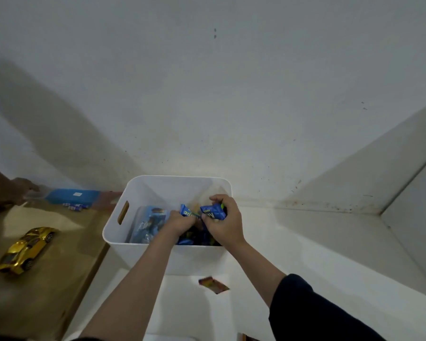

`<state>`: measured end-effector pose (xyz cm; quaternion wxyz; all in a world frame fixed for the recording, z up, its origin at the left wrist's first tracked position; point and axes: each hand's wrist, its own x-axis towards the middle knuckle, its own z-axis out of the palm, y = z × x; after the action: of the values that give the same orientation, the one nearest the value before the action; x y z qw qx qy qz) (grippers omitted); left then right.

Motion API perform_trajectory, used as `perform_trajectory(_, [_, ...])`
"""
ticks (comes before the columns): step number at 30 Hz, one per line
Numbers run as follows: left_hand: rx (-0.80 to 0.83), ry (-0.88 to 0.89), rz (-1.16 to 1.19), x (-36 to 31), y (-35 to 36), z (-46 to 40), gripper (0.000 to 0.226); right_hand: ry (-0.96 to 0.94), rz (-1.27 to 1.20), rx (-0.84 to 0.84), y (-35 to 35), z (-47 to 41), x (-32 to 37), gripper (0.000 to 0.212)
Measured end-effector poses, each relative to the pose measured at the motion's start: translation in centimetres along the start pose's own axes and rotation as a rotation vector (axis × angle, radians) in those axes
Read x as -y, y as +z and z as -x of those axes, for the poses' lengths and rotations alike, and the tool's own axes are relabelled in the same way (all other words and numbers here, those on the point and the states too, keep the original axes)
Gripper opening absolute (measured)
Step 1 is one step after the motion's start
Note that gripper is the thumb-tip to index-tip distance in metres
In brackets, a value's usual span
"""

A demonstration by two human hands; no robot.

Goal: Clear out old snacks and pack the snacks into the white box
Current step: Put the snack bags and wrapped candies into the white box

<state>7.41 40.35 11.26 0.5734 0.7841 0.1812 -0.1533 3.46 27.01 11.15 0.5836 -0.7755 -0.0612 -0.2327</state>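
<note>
In the box (143, 190): both hands' fingers (217, 200) closed on blue packs (213, 211); many packed, one wrapper (213, 284) left outside.

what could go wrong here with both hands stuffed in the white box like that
Both hands are bunched together inside the white box: the right hand grips a blue snack packet, the left hand another. Pulling up a handful, loose packets may well spill. A small wrapper lies outside the box near the forearms and could be overlooked or swept away. The box sits by the edge of the white surface, so a hard tug might shift it.
</note>
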Motion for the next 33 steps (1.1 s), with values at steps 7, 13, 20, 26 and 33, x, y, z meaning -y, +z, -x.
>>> perform_trajectory(7, [-0.01,-0.013,0.052,-0.4,0.0,0.4,0.057,0.043,-0.017,0.174,-0.4,0.2,0.1,0.063])
perform_trajectory(13, [-0.328,0.4,-0.082,0.4,-0.2,2.6,0.038,0.09,-0.01,0.073,-2.0,0.9,1.1,0.052])
perform_trajectory(20, [-0.622,0.938,-0.343,5.5,2.3,10.4,0.032,0.135,0.158,-0.099,-6.9,6.9,0.8,0.041])
perform_trajectory(26, [-0.441,0.754,-0.409,12.9,7.3,15.2,0.045,0.257,0.378,-0.089,-11.9,16.0,-2.1,0.045])
perform_trajectory(33, [0.006,0.206,-0.855,19.6,11.9,15.4,0.101,0.498,0.665,-0.137,-16.6,25.7,-5.3,0.053])
